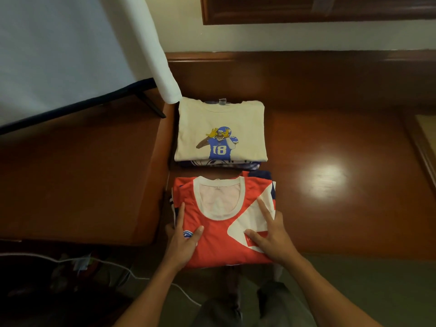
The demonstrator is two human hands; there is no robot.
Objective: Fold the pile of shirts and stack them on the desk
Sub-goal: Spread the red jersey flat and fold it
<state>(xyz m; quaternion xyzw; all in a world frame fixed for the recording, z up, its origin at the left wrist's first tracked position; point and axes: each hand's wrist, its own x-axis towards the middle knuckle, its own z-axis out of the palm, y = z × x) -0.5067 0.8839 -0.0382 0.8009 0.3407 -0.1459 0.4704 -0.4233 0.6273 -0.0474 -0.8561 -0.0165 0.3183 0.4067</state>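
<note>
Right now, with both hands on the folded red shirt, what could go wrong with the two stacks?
1. The folded red shirt with the white collar tops a stack at the front edge of the brown wooden desk; a pull by the left hand or right hand could slide it off.
2. The cream folded shirt with the number 18 print lies close behind; a forward push might bump it.

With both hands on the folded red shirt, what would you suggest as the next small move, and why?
Probably slide the red shirt slightly toward the cream number-18 shirt. Its near edge seems to overhang the front of the desk, and the left hand and right hand lie flat on it, ready to push.
</note>
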